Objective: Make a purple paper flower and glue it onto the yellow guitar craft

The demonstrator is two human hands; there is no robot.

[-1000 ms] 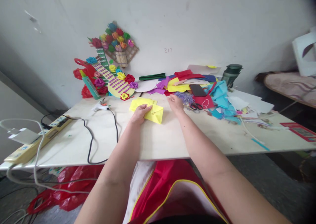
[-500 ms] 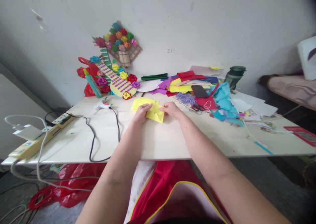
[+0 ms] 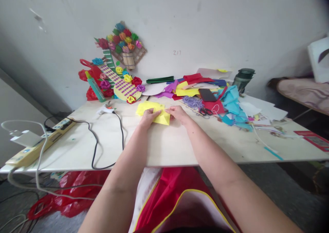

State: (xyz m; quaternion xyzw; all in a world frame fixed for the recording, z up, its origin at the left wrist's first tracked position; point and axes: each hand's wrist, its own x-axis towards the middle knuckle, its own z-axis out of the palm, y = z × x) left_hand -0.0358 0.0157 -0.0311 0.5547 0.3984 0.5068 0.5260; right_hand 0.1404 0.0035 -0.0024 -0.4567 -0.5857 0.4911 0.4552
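Observation:
A piece of yellow crepe paper (image 3: 162, 119) lies between my hands, a little above or on the white table (image 3: 169, 147). My left hand (image 3: 149, 118) grips its near left part, with the thumb stretched across the top. At the paper's right edge my right hand (image 3: 178, 113) pinches it between thumb and fingers. The fingers beneath the paper are hidden. Left of the paper, a white glue gun (image 3: 106, 109) rests on the table with its black cord trailing toward the front edge.
Coloured paper sheets (image 3: 190, 89), a phone (image 3: 207, 95), purple yarn (image 3: 192, 102) and scissors (image 3: 206, 111) lie at the back right. A dark green bottle (image 3: 244, 79) stands behind. Paper flower crafts (image 3: 123, 85) and a glue bottle (image 3: 95, 86) lean at the back left. A power strip (image 3: 41, 144) lies left.
My left thumb has slid right across the yellow paper, closer to my right hand. Both hands still hold the paper in nearly the same place. The view has shifted slightly.

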